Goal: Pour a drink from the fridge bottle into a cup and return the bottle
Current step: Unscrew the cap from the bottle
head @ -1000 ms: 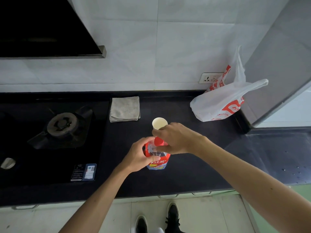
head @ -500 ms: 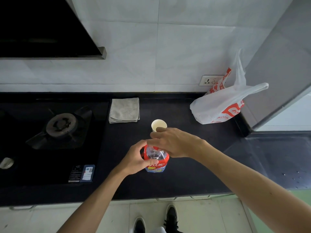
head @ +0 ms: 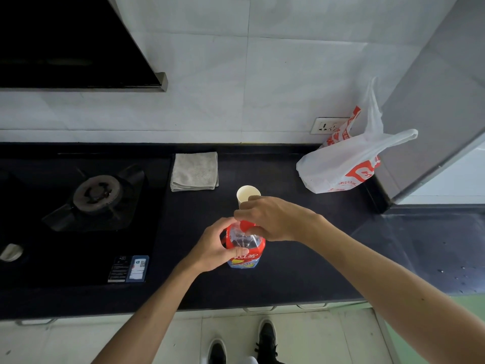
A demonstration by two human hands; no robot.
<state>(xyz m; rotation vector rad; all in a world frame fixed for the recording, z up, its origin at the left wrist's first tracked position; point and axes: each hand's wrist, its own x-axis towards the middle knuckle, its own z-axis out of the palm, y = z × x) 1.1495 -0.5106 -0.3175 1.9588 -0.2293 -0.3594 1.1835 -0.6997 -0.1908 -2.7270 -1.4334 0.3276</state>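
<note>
Bottle point(head: 245, 248) upright on black countertop point(head: 288, 271), near the front edge, clear plastic with red label and a band of blue and yellow lower down. Left hand point(head: 215, 245) wrapped round the bottle's shoulder from the left, fingers curled close against the label, thumb point(head: 240, 251) laid across the front. Right hand point(head: 273, 219) over the bottle's top, fingers bunched narrow and pinched on red cap point(head: 245, 227); whether the cap sits tight or loose on the neck, cannot tell. Paper cup point(head: 246, 194) just behind the right hand, upright, mouth open; its lower wall hidden by the knuckles, touching or not, cannot tell. Inside of the cup pale; any liquid in it not to be made out.

Folded grey cloth point(head: 194, 171) flat on the countertop, to the left of the cup and farther back, beside gas hob point(head: 78, 219). Burner point(head: 97, 191) in the hob's middle, sticker point(head: 128, 268) near its front right corner. White plastic bag point(head: 341, 166) with red print at the far right of the countertop, handles standing up, leaning near grey fridge side point(head: 433, 101). Wall socket point(head: 326, 126) on white tiles just behind the bag. Dark range hood point(head: 78, 48) above the hob at upper left. Black shoes point(head: 266, 340) on pale floor below the counter edge.
</note>
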